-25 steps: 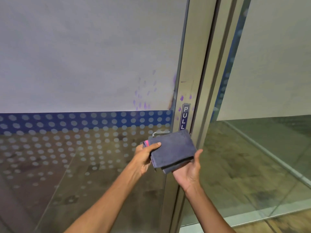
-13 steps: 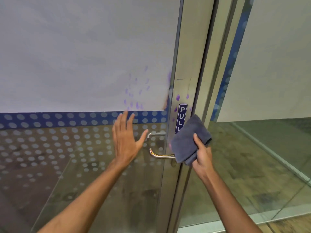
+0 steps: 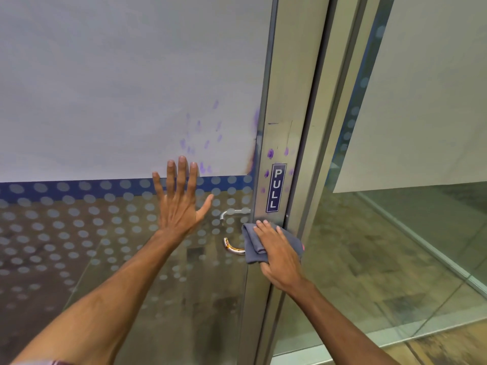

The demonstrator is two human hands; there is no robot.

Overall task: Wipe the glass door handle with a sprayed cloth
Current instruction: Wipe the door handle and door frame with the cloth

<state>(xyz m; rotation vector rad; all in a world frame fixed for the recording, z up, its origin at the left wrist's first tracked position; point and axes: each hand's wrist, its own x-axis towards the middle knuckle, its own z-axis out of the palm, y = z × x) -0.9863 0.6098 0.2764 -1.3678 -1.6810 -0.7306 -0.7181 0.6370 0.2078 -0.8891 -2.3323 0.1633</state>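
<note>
Both hands are working: my left hand (image 3: 181,204) is bracing open-palmed on the glass door (image 3: 105,259), right hand (image 3: 276,248) pressing the cloth (image 3: 250,243) around the handle (image 3: 232,247); wrapping fully should clean better.

cloth (image 3: 253,242): grey | handle (image 3: 232,248): chrome | glass band (image 3: 79,187): blue, pale dots | PULL sign (image 3: 276,187): navy, white
</note>
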